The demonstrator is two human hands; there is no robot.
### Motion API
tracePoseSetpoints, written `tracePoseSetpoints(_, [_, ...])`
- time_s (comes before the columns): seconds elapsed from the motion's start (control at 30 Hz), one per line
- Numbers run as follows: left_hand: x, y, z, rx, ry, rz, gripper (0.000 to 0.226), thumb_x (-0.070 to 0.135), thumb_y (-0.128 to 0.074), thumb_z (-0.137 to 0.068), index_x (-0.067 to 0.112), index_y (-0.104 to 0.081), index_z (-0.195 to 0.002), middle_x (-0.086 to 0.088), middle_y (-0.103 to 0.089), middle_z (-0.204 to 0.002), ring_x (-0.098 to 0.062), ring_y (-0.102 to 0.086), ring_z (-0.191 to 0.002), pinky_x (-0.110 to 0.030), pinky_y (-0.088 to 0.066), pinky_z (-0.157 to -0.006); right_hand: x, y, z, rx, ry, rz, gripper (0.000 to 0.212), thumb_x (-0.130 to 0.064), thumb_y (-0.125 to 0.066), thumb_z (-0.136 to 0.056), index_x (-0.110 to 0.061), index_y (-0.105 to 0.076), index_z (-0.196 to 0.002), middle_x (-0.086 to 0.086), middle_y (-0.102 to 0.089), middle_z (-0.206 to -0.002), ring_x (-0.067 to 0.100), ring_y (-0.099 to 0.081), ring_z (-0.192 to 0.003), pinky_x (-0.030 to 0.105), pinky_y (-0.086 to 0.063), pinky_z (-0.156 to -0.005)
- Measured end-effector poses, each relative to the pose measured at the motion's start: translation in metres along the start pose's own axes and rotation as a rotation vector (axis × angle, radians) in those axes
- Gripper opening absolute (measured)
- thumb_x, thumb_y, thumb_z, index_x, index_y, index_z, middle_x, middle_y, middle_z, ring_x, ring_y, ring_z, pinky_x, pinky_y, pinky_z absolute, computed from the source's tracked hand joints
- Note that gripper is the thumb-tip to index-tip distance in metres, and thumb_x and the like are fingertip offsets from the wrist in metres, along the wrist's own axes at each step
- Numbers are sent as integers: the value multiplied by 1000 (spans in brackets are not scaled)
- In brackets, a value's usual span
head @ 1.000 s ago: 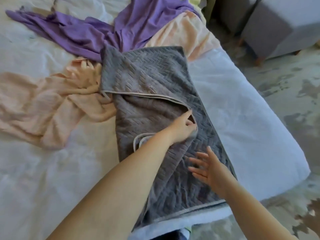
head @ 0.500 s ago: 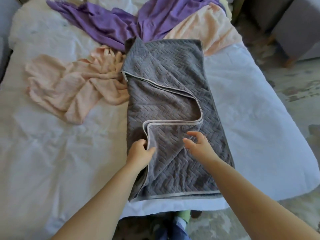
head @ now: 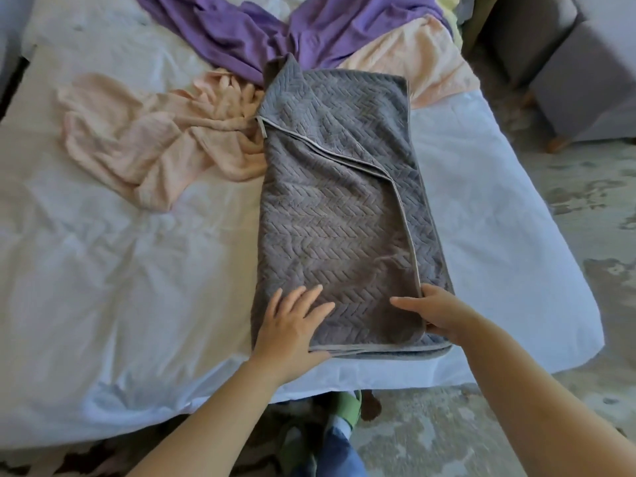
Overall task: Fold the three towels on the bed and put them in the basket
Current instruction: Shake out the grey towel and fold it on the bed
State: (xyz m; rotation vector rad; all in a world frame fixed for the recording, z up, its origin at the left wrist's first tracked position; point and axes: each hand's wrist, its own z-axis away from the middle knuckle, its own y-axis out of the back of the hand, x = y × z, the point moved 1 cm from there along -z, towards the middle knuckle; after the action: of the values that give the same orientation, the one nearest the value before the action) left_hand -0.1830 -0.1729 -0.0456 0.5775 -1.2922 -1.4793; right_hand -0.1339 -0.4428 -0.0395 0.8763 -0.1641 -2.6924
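Observation:
A grey herringbone towel (head: 337, 208) lies folded lengthwise on the white bed (head: 103, 277), its near end at the bed's front edge. My left hand (head: 292, 325) rests flat on its near left corner, fingers spread. At the near right corner, my right hand (head: 437, 315) pinches the top layer's trimmed edge, forefinger lying on top. To the left of the grey towel a peach towel (head: 155, 146) lies crumpled. A purple towel (head: 241, 32) is spread at the far end. No basket is in view.
More peach cloth (head: 420, 56) lies under the grey towel's far right corner. A grey upholstered seat (head: 585, 84) stands on the patterned floor to the right of the bed. My foot in a green slipper (head: 347, 407) is below the bed's front edge.
The grey towel's top flap has been drawn toward me and laid flat over the lower layer. Both hands moved to the near corners, the left one now flat.

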Motion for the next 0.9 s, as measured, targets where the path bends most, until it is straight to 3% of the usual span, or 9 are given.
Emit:
tracePoseSetpoints(0.1, [-24,-12,26,-43,120,11,98,75,-55,-71,44,-4,-149,4,18,-159,-25,10,-146,-49,1,-117,15,-2,5,167,29,45,17,-24,-61,-92,-13,-64,-105,10,-70,-97,28,-68,-88,45,-58,-80])
tracePoseSetpoints(0.17, [-29,-11,38,-3,142,43,98,69,-62,-71,42,-11,-149,-3,11,-160,-31,3,-146,-52,-10,-116,21,-1,13,213,73,-108,14,-26,-55,-95,-18,-63,-103,12,-68,-99,31,-66,-90,49,-57,-83])
tracePoseSetpoints(0.27, [-28,-8,45,266,201,181,76,18,-80,-71,21,-47,-140,-19,-33,-149,-42,-38,-131,-53,-39,-102,25,3,26,290,170,-168,11,-26,-53,-96,-19,-61,-96,14,-67,-93,31,-65,-80,44,-58,-70])
tracePoseSetpoints(0.37, [-23,-6,43,398,365,399,66,-8,-66,-74,11,-50,-135,-16,-44,-139,-40,-56,-113,-47,-54,-80,22,17,31,495,319,-102,14,-24,-54,-95,-16,-60,-85,15,-64,-82,26,-60,-68,37,-52,-59])
tracePoseSetpoints(0.43, [-22,-6,40,462,382,476,64,-12,-62,-75,9,-48,-134,-16,-46,-137,-40,-57,-111,-49,-55,-79,20,32,32,606,424,-93,12,-26,-55,-94,-16,-60,-89,10,-65,-83,24,-61,-73,37,-52,-64])
tracePoseSetpoints(0.5, [-21,-9,39,459,320,483,64,-13,-62,-76,10,-49,-134,-15,-48,-137,-37,-55,-116,-46,-52,-87,25,43,32,650,460,-122,8,-26,-56,-93,-19,-58,-96,3,-64,-84,18,-62,-75,33,-51,-64])
tracePoseSetpoints(0.67, [-33,-33,59,321,373,506,61,-11,-58,-81,13,-50,-136,-7,-43,-145,-26,-44,-131,-30,-34,-105,78,28,21,445,183,-131,6,-16,-61,-92,-11,-60,-93,14,-67,-90,24,-64,-76,35,-56,-67])
tracePoseSetpoints(0.77, [-39,-39,68,323,410,523,64,-12,-58,-81,15,-49,-137,-9,-42,-141,-27,-47,-125,-27,-38,-98,89,21,18,461,174,-154,7,-12,-60,-91,-5,-61,-94,10,-66,-81,20,-63,-73,30,-55,-67])
tracePoseSetpoints(0.9, [-35,-39,72,298,336,325,70,-11,-70,-71,17,-55,-134,-13,-49,-128,-31,-55,-106,-39,-54,-76,93,22,19,603,178,35,11,-15,-60,-91,-5,-61,-97,8,-63,-79,25,-61,-72,36,-51,-68])
